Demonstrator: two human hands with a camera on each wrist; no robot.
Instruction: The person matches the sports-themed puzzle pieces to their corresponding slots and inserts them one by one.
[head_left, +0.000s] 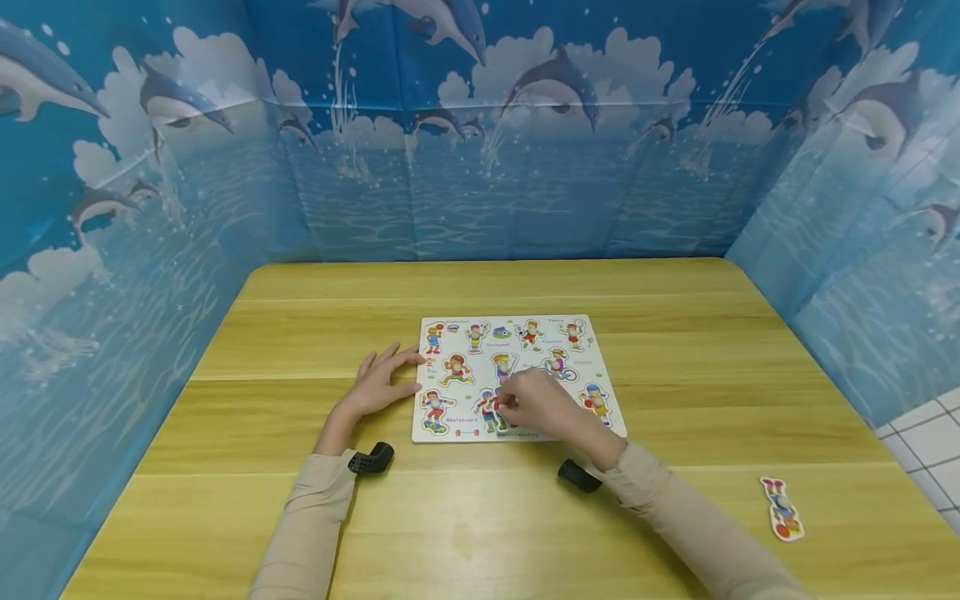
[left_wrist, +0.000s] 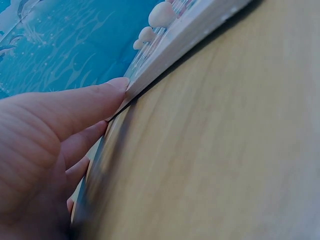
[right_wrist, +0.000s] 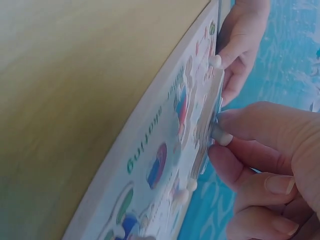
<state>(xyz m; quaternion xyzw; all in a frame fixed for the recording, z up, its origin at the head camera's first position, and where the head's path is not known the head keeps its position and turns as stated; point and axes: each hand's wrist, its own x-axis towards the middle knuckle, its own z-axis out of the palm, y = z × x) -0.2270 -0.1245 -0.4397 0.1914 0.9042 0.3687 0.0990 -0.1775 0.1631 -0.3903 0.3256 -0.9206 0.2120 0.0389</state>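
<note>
A white wooden peg puzzle board (head_left: 450, 439) lies on the table, with several sports-figure pieces set in it. My right hand (head_left: 536, 404) is over its lower middle and pinches the small knob of a puzzle piece (right_wrist: 206, 131) between thumb and finger. In the right wrist view that piece is edge-on, raised and tilted above the board's surface; its picture is mostly hidden. My left hand (head_left: 378, 383) is at the board's left side, fingers extended. Its thumb (left_wrist: 117, 85) touches the board's edge in the left wrist view.
A loose figure piece (head_left: 782, 510) with a knob lies on the wooden table (head_left: 465, 533) at the right front. A blue dolphin-print curtain (head_left: 465, 200) surrounds the table's back and sides. Black wrist devices (head_left: 372, 458) sit on both arms.
</note>
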